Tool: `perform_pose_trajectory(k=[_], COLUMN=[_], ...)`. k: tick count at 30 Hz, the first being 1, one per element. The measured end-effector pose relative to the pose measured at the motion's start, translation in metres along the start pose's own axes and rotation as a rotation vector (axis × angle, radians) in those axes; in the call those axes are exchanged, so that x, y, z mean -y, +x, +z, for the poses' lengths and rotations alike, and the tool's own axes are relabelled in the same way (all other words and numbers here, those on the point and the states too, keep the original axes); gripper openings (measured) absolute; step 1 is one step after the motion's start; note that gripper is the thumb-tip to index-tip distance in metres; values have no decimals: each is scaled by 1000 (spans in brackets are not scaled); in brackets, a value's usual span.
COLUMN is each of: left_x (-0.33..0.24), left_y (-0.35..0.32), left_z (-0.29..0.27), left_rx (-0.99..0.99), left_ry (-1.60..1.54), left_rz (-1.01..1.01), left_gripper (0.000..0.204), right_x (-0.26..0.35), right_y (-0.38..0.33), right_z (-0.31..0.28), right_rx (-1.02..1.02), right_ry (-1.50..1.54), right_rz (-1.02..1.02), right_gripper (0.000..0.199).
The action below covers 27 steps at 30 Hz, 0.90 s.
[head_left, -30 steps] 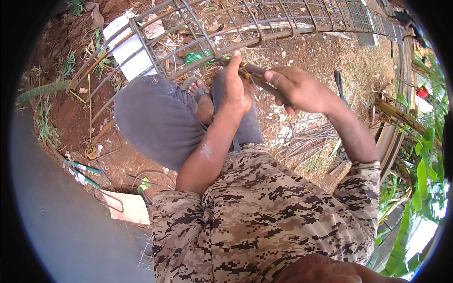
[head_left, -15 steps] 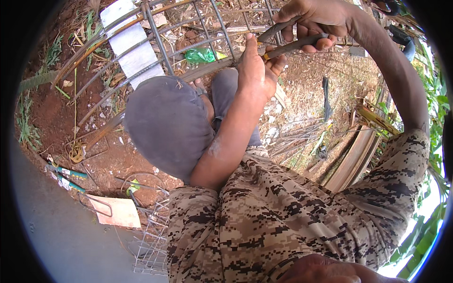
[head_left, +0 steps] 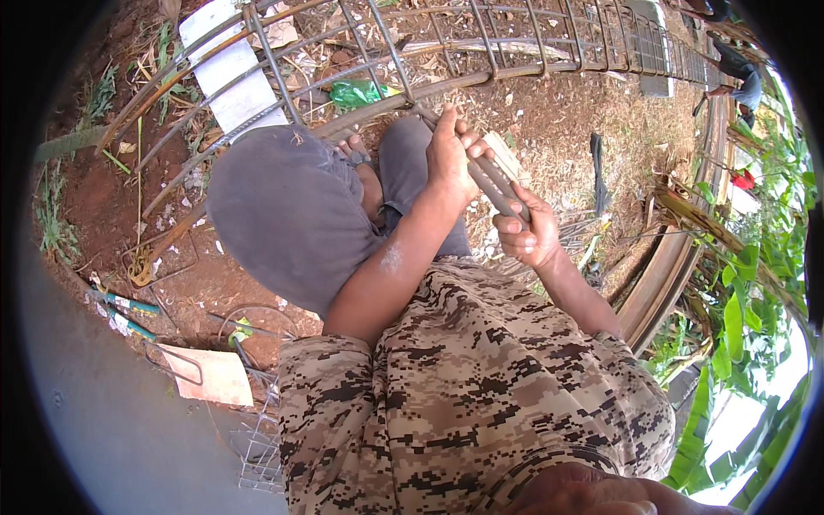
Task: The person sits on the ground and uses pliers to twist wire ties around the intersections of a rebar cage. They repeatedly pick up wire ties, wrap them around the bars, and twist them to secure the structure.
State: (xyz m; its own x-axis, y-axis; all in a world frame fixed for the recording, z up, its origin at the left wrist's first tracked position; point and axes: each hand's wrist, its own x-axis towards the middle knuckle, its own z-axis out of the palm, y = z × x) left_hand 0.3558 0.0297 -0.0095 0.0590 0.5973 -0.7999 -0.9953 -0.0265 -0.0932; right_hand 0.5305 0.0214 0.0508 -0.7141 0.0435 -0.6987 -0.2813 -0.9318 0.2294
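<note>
My right hand [head_left: 530,230] is closed round the grey-sleeved handles of a pair of pincers [head_left: 493,182], which slants up and left. The handles lie close together. At the upper end of the pincers my left hand [head_left: 451,159] is curled, thumb up, beside the lower bar of a long rebar cage [head_left: 459,83]. The jaws are hidden behind my left fingers, and what those fingers grip cannot be made out. My bent knee in grey trousers [head_left: 279,210] is left of my left forearm; my foot shows under the cage.
A white board [head_left: 232,90] lies under the cage at left, near a green plastic piece [head_left: 352,93]. Bolt cutters with teal handles [head_left: 124,313] are on the soil at lower left. Planks [head_left: 665,287] and a black strip [head_left: 598,172] lie right. Another person's leg [head_left: 740,73] shows far right.
My right hand has come down and inward from the upper right with the pincers. Their handles were spread and now sit close together. My left hand has shifted slightly.
</note>
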Motion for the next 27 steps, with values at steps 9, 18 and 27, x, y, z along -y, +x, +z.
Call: perform_pose_trajectory(k=[9, 18, 27], left_x=[16, 5, -15], left_y=[38, 46, 34], left_z=[-32, -74, -86], left_rx=[-264, -344, -200], left_ry=[476, 891, 839], left_rz=[298, 553, 533], left_gripper=[34, 37, 36], right_x=[-9, -65, -79], right_y=[8, 101, 140], right_z=[-7, -45, -73], right_rx=[-406, -753, -672], right_ry=[-1523, -1733, -1591], right_rz=[-462, -817, -1020], right_gripper=[51, 28, 23])
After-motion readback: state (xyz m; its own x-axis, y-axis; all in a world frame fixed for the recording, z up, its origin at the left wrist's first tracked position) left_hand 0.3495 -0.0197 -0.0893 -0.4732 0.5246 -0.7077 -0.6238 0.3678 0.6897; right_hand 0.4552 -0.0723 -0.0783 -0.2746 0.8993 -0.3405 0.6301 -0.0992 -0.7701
